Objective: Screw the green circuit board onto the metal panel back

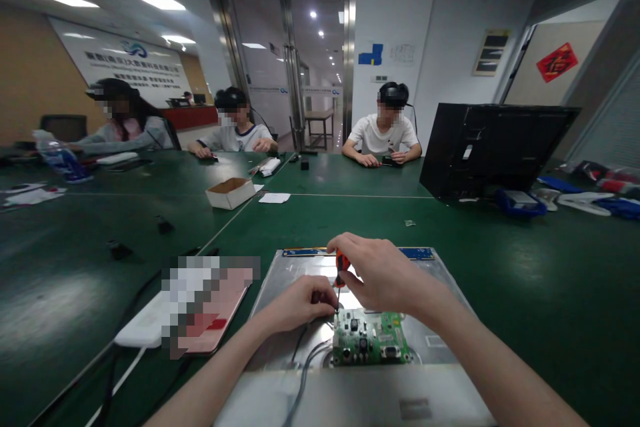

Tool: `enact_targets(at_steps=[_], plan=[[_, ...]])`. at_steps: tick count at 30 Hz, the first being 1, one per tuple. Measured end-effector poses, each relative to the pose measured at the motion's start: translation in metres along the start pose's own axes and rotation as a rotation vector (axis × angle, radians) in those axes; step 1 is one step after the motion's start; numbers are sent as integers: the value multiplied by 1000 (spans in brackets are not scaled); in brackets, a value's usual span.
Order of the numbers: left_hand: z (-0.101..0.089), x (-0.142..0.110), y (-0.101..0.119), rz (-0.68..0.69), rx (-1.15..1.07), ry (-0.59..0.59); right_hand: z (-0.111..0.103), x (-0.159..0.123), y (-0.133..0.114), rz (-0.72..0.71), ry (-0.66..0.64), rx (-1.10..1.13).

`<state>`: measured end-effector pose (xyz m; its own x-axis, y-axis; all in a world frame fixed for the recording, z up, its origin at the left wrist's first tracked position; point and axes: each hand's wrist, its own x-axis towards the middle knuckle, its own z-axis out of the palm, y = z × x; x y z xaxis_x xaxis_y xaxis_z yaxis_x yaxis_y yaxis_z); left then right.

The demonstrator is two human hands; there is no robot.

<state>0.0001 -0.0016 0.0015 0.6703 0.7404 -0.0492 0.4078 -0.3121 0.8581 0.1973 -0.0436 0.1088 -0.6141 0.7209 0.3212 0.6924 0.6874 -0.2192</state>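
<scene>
Below, a big green table holds a flat silver panel. Over the panel, the right hand is closed on a tool. The left hand has its fingers bent in; I can't quite tell if they pinch something. A green board lies on the panel, near both hands. The red and black screwdriver in the right hand points down by the board's far left corner.

Shows a bare left forearm and bare right forearm, uncovered down to the view's lower edge; narrows smoothly toward the wrists; ends in a bare left hand and bare right hand, slender-fingered.
</scene>
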Motion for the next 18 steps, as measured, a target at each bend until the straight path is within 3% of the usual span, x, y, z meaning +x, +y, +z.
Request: enact_targets(at_steps=[7, 14, 18], plan=[[-1, -2, 9, -34, 50, 12, 1, 3, 4, 22, 15, -131], [-1, -1, 3, -5, 17, -6, -3, -2, 0, -33, -18, -21], [-1, -1, 5, -8, 14, 3, -1, 0, 0, -9, -10, -79]])
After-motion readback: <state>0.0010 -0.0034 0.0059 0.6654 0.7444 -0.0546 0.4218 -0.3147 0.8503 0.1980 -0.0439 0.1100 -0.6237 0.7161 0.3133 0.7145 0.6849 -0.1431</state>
